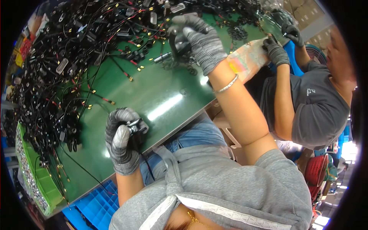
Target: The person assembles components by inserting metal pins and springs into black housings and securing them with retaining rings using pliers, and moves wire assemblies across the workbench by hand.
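My left hand [122, 142], in a grey knit glove, is closed around a small black part with a silver metal fitting [134, 125]. A thin black cable [147, 166] hangs below it toward my lap. My right hand [203, 40], gloved the same way, is raised over the far side of the green table [161, 90] with its fingers curled. Next to its fingertips is a dark object [180, 48] with a bright metal rod [163, 57] pointing left. What exactly the right fingers grip is not clear.
A big heap of black parts and cables [76, 50] covers the table's left and far side. At the left stands a green bin [48, 184] of small pieces, near blue crates [96, 205]. On the right, a co-worker [314, 103] handles a clear plastic bag [268, 25].
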The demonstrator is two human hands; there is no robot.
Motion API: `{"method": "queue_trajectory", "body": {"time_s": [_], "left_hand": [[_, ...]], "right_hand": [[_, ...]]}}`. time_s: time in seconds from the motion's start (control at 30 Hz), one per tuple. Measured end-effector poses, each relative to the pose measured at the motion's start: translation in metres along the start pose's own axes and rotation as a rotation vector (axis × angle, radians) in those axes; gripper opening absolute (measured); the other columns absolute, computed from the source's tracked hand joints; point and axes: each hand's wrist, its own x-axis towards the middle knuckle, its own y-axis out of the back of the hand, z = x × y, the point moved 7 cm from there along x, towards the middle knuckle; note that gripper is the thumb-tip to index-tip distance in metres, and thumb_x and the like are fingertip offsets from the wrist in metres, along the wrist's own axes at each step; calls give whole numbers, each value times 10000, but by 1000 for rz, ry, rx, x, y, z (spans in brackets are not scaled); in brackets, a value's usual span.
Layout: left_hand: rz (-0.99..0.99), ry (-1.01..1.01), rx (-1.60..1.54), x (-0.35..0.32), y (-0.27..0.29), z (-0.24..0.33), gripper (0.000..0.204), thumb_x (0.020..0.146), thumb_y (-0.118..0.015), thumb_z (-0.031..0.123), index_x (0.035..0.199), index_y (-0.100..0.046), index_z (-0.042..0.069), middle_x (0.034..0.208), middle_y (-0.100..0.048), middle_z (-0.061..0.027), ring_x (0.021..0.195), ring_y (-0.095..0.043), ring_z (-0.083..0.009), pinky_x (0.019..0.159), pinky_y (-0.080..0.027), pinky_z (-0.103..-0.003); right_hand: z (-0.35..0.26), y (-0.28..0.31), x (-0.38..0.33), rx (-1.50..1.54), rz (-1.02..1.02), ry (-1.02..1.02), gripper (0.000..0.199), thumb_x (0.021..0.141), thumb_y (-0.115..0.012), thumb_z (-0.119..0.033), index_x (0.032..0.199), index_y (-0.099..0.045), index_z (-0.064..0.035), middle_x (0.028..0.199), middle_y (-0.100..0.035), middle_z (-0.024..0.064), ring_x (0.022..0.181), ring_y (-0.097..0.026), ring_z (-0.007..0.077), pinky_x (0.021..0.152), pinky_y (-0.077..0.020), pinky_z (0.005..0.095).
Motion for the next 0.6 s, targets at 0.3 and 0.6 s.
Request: {"method": "queue_trajectory", "body": {"time_s": [0.3,0.6], "left_hand": [[13,6,-109,2,-7,2,287,793,-684,176,1000,-557,21,908,-582,-116,746,-591,-192,660,-511,-307],[33,4,-18,-2,4,-4,322,776,-688,167,1045,-573,30,925,-603,-104,755,-594,-168,669,-496,-275]], "right_hand": [[-4,-7,16,-34,-156,324,358,761,-423,133,1010,-635,-13,953,-677,107,826,-648,212,620,-555,306],[-3,-18,-34,103,-250,178,213,821,-458,85,969,-609,62,850,-653,139,711,-664,207,564,-593,279]]}}
